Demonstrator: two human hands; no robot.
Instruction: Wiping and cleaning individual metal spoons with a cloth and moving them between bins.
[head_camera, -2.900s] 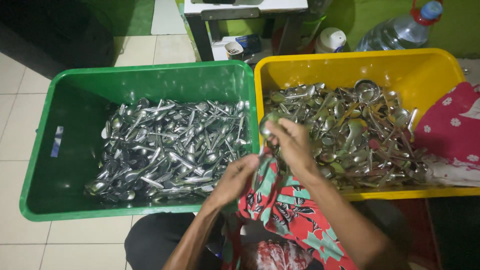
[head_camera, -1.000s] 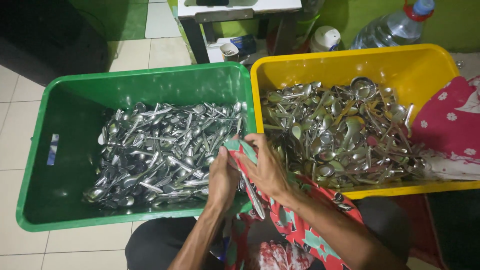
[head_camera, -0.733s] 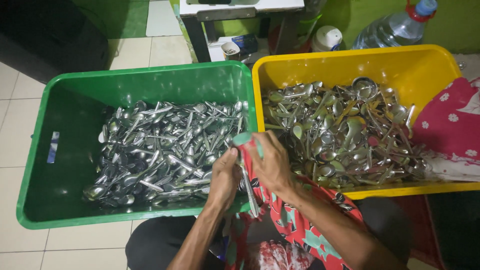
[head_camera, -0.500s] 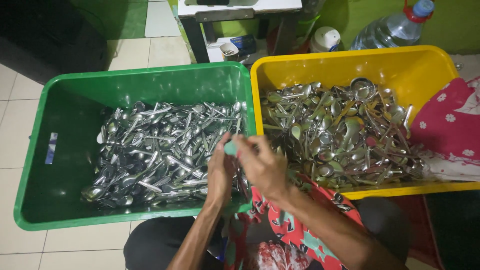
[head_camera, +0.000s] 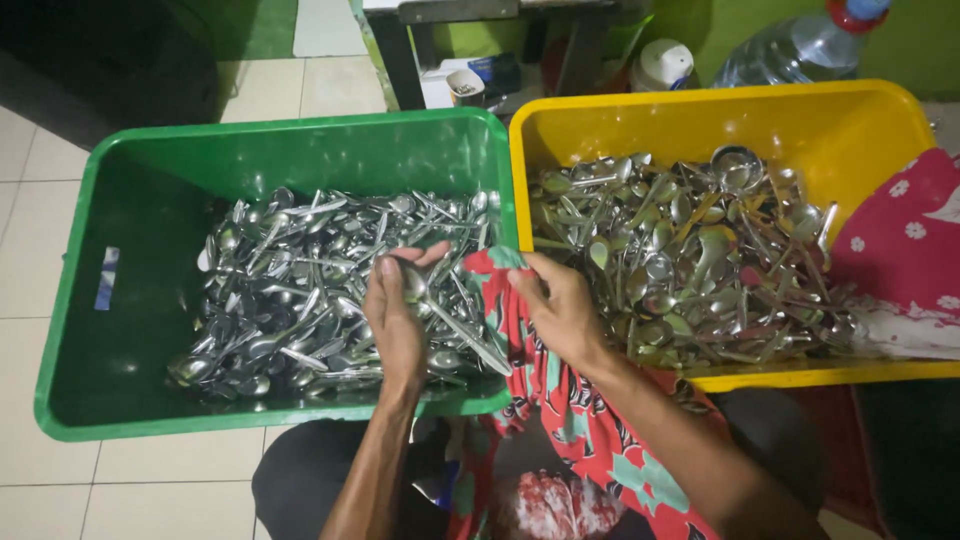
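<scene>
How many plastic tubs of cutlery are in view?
2: a green tub on the left and a yellow tub on the right, side by side on the floor. None seems hidden.

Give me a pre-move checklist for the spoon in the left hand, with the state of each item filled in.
1. Spoon held in the left hand: ok, the fingers close around its bowl end and the handle sticks out toward the cloth.
2. Red patterned cloth gripped by the right hand: ok, its upper edge is pinched.
3. Spoon clear of the cloth: ok, the handle shows bare.
4. Green bin under the left hand, with room: ok, its spoon pile lies well below the rim.
5. Yellow bin in reach on the right: ok, still heaped with spoons.
6. Spoon wiped dry: cannot tell.
</scene>
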